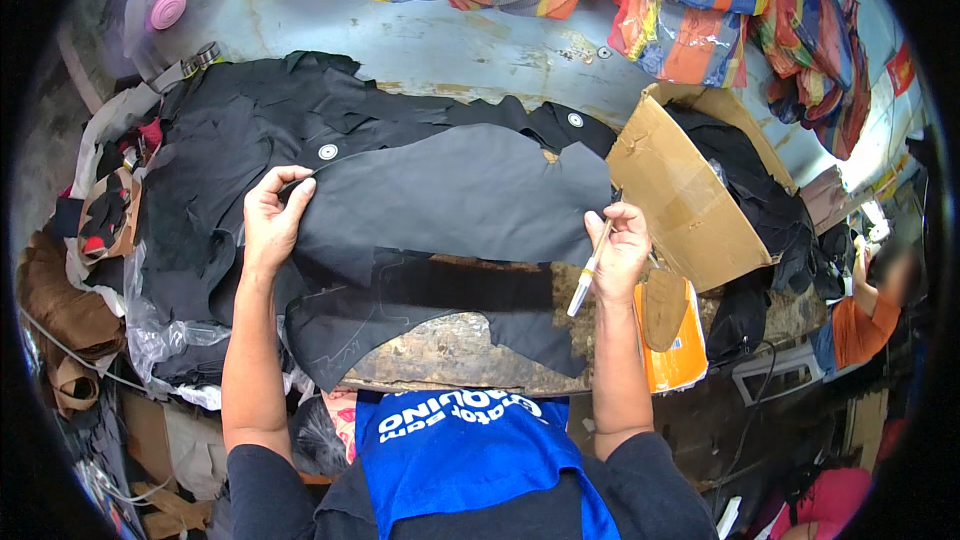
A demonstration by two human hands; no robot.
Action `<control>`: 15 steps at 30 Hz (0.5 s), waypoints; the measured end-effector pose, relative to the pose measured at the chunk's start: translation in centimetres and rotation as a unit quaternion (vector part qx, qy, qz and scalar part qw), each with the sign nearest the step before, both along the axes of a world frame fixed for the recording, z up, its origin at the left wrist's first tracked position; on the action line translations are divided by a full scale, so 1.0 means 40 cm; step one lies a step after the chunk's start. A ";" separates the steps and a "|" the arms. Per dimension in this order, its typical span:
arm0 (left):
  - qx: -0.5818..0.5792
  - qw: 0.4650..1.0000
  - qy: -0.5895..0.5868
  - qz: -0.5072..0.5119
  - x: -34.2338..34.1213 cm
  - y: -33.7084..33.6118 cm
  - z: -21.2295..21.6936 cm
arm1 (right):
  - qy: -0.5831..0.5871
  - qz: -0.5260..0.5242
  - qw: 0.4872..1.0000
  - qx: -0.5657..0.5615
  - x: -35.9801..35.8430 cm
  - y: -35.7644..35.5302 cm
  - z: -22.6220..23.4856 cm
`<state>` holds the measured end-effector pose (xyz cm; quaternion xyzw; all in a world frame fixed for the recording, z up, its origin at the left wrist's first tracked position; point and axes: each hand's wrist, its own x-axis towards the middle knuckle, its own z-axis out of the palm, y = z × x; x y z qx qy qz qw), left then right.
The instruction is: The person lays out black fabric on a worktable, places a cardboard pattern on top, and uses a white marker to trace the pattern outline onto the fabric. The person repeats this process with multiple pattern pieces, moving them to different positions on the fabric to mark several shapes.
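Note:
A large cut piece of black fabric (450,195) is stretched between my two hands above the worktable. My left hand (272,218) pinches its left edge between thumb and fingers. At the right edge, my right hand (622,250) grips the cloth and also holds a slim pen (588,278), its pale end pointing down toward me. Beneath lies another black piece with faint pale outlines (345,325), partly covered by the held one. Part of the worn wooden board (420,352) shows near the front edge.
Black fabric (230,140) is heaped at left and behind. To the right stand an open cardboard box (680,190) with dark cloth and an orange packet (680,345) under a brown template (661,310). Striped woven bags (690,10) lie at the back. A person in orange (865,325) sits far right.

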<state>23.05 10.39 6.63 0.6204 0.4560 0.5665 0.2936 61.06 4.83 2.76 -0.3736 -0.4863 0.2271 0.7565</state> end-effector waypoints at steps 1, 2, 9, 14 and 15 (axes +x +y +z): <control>-0.002 1.000 -0.004 -0.010 0.000 -0.010 0.007 | 0.006 0.004 1.000 -0.004 0.001 -0.008 0.004; -0.010 1.000 -0.010 -0.015 0.002 -0.020 0.015 | 0.013 0.009 1.000 -0.008 0.002 -0.015 0.008; -0.025 0.999 0.027 -0.033 -0.019 -0.098 0.014 | 0.028 0.006 0.998 -0.058 0.019 -0.091 -0.018; -0.125 0.984 0.123 -0.025 -0.025 -0.141 -0.148 | -0.049 0.034 0.971 -0.230 -0.002 -0.177 -0.169; -0.183 0.967 0.176 0.001 -0.019 -0.148 -0.188 | -0.060 0.028 0.933 -0.354 -0.009 -0.182 -0.200</control>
